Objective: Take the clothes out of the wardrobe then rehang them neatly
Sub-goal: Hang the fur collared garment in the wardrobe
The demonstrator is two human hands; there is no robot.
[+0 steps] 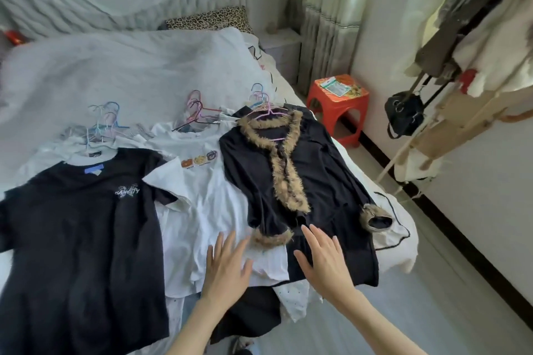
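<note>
Reaching with both hands, left hand (226, 264) and right hand (326, 261), flat and empty over the fur-trimmed cardigan (291, 181); tugging risks slipping its hanger (269, 114) free.

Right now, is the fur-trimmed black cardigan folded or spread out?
Spread. The fur-trimmed black cardigan lies flat on the bed, sleeves out, a pink hanger in its neck.

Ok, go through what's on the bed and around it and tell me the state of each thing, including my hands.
Black tee: flat on the bed, on a hanger.
White tee: flat, partly covered by both neighbours.
Cardigan: flat, pink hanger in the neck.
Left hand: open, over the white tee.
Right hand: open, over the cardigan hem.
Stool: upright, packets on top.
Bag: hanging from the rack.
</note>
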